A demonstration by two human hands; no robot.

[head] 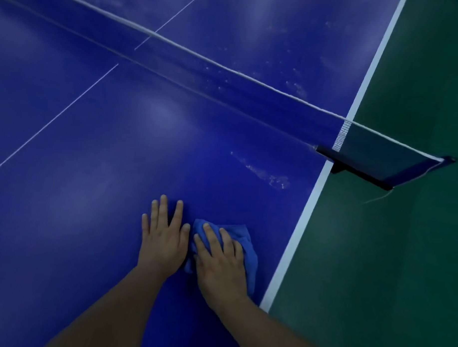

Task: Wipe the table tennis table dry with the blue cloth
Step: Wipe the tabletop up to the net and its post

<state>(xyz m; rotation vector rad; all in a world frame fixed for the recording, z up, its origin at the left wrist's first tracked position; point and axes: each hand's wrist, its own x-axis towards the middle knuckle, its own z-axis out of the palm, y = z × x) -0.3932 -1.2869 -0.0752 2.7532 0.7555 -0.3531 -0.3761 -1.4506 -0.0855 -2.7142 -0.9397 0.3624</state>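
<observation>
Pressing the bunched blue cloth (248, 248) onto the table tennis table (93, 168) with the right hand (221, 261), fingers straight, near the right edge. Resting the left hand (163, 238) flat just left, fingers spread. Farther off, whitish smears (264, 173), then the net (226, 77).

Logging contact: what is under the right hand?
The bunched cloth, its edges showing around the right hand, lying on the table. The cloth's middle and the table beneath are covered.
</observation>
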